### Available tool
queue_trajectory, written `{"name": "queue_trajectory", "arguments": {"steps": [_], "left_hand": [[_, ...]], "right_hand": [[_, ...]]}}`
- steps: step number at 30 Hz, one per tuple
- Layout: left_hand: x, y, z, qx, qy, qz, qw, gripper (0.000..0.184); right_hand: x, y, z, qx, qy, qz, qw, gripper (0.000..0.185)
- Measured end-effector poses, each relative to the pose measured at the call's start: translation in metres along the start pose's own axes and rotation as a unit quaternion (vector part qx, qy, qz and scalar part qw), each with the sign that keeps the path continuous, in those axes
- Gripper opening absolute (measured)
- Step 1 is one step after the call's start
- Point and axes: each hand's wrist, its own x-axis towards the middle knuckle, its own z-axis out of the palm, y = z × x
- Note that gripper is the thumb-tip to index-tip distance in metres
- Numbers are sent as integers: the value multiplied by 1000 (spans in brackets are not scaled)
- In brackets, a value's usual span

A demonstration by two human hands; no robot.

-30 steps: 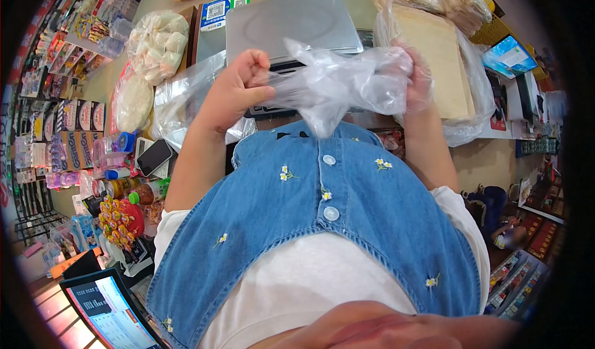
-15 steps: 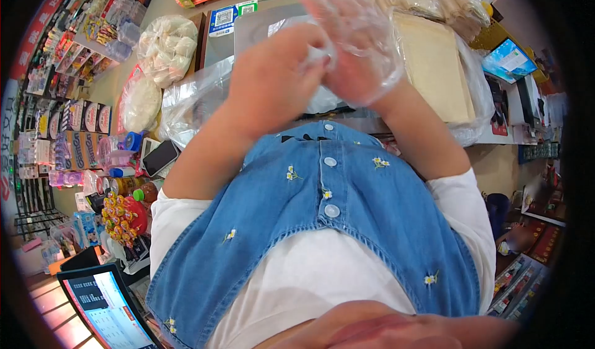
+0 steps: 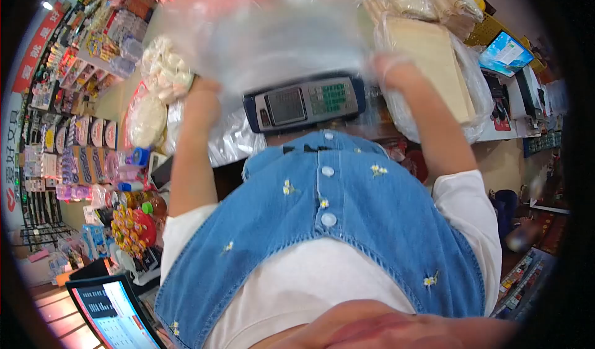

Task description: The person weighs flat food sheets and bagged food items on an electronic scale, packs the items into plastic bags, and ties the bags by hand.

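Observation:
A clear plastic bag, smeared by motion, spreads between my two hands above the counter. My left hand is blurred and appears closed on the bag's left edge. At the other edge is my right hand, in a thin clear plastic glove; it also looks closed on the bag, though its fingertips are blurred. Below the bag, a scale with a grey display and green keys faces me. Its upper part is hidden behind the bag.
Left of my left hand are a bag of pale, rounded pieces and another pale bag. Clear plastic sheeting lies by the scale. Stacked beige sheets in plastic are at right. A monitor stands lower left.
My hands were together, the left at the glove on the right. They have moved wide apart, with a plastic bag spread between them. The scale's display and keys now show.

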Motion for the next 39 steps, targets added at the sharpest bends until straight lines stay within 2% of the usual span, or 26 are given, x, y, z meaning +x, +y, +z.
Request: {"name": "queue_trajectory", "arguments": {"steps": [1,2,4,6,7,9,10,12,13,15,16,18,21,25,28,30,33,36,39], "left_hand": [[-15,26,-4,17,0,55,998,26],[-14,31,-5,17,5,62,998,26],[-26,35,2,-39,-12,10,999,28],[-30,33,5,-36,-30,8,999,28],[-25,33,4,-30,-35,15,999,30],[-24,37,-1,-17,-4,57,998,35],[-26,42,-2,-10,24,97,995,42],[-27,58,-8,-8,36,109,993,49],[-27,66,-11,-2,57,111,992,55],[-25,78,-11,-22,58,120,991,56],[-22,83,-10,-33,72,110,991,56],[-16,92,-9,-38,77,134,987,55],[-11,105,-9,-52,89,158,982,50],[-2,116,-7,-94,72,186,975,44],[-4,121,-2,-110,55,193,973,41],[-7,125,2,-114,51,196,973,39],[-9,128,3,-124,33,197,972,39],[-12,129,0,-136,21,197,971,38],[-17,123,0,-126,24,197,972,39]], "right_hand": [[1,-1,19,-18,-79,-21,996,24],[-1,2,38,19,-63,-22,998,26],[-15,7,57,55,-65,-27,996,28],[-27,10,58,158,-75,-33,984,38],[-35,16,58,161,-74,-32,984,38],[-57,38,62,275,66,-103,954,48],[-64,55,67,278,66,-92,954,48],[-78,91,77,163,168,78,969,66],[-85,104,78,162,162,98,969,66],[-103,128,77,111,27,215,970,70],[-115,131,83,111,25,231,966,70],[-127,129,93,22,44,124,991,78],[-127,112,91,-39,8,132,990,81],[-116,122,98,-62,25,130,989,82],[-116,130,88,-7,-10,115,993,73],[-109,142,87,153,6,263,953,61],[-97,164,98,224,-4,249,942,54],[-91,172,101,199,18,224,954,44],[-83,189,116,245,9,273,930,51]]}}
